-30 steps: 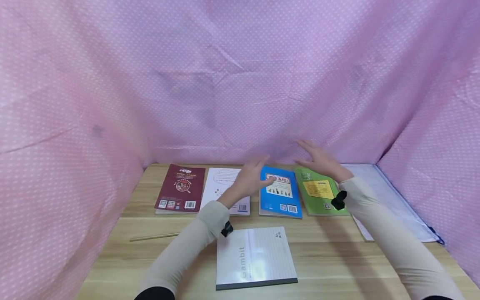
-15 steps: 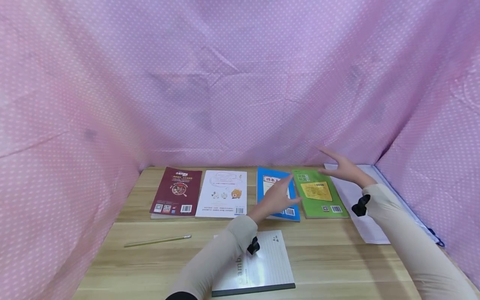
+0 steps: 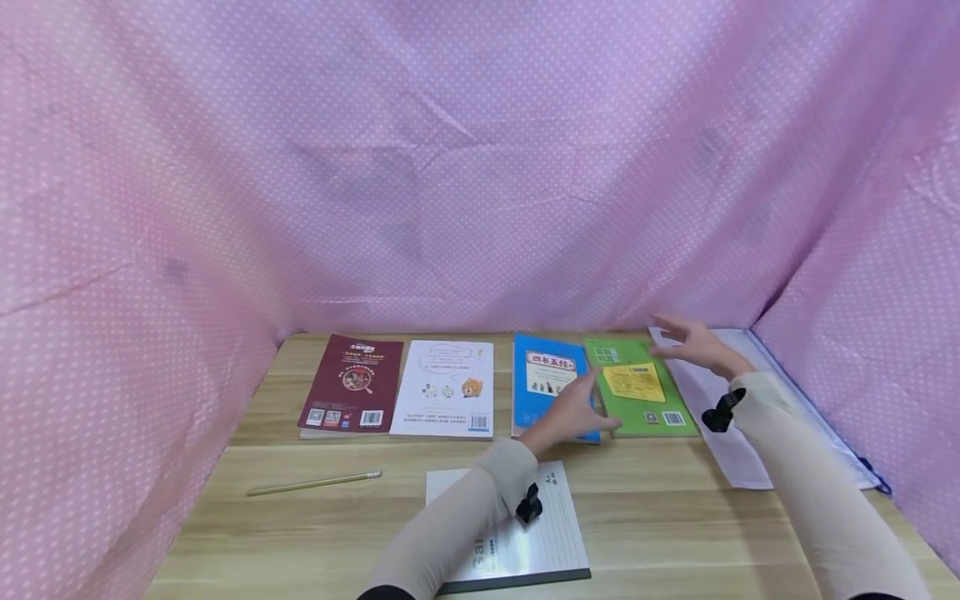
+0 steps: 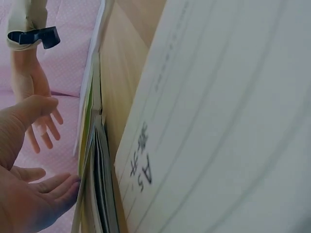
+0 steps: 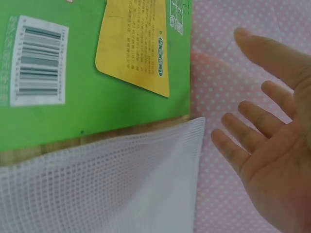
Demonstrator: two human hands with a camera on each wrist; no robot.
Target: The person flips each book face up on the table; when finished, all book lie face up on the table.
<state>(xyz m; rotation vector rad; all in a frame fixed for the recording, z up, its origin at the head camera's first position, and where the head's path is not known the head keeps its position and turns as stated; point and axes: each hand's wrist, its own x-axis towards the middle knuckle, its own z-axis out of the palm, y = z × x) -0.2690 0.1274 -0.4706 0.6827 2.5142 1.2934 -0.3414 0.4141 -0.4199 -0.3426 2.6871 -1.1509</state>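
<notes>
My left hand [image 3: 568, 412] is over the lower right of the blue book [image 3: 542, 408], its thumb pointing toward the green book [image 3: 647, 423]. In the left wrist view, the fingertips of that hand [image 4: 29, 204] are right at the edge of the books, and nothing is in its grasp. Above the upper right corner of the green book hovers my right hand [image 3: 701, 348], fingers spread and thumb apart. The right wrist view shows this hand [image 5: 279, 160] holding nothing, beside the white mesh bag [image 5: 121, 189] and the green cover [image 5: 82, 116].
A maroon book [image 3: 352, 383] and a white book [image 3: 442, 400] lie at the back left. In front are a pencil [image 3: 315, 482] and a lined notebook [image 3: 555, 533], partly under my left sleeve. A pink dotted cloth [image 3: 480, 208] hangs behind and at both sides of the wooden table [image 3: 247, 550].
My left hand has moved right and nearer me, from between the white and blue books to the blue one. My right hand has shifted right, toward the mesh bag. The books lie as before.
</notes>
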